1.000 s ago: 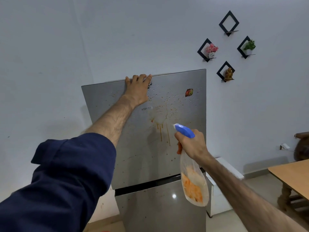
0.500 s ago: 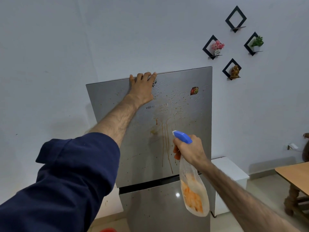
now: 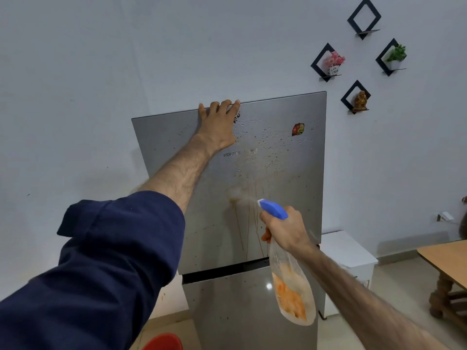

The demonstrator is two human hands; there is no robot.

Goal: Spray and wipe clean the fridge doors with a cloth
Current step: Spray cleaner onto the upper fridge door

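The grey upper fridge door [image 3: 290,188] stands in the middle, dotted with droplets and streaked by brown runs below an orange-brown stain [image 3: 236,197]. My left hand [image 3: 218,127] grips the door's top edge, fingers curled over it. My right hand [image 3: 285,229] holds a clear spray bottle [image 3: 290,286] with a blue head, its nozzle aimed at the stain, and a puff of mist hangs in front of it. The lower fridge door [image 3: 235,311] is below the dark gap. No cloth is in view.
A white cabinet [image 3: 348,256] stands right of the fridge, and a wooden table [image 3: 447,258] juts in at the far right. Black diamond wall shelves [image 3: 328,63] hang above. A red object [image 3: 164,342] shows at the bottom edge.
A mist puff has appeared at the nozzle, over the stain. The bottle stays aimed at the same spot. My left hand has kept its grip on the door's top.
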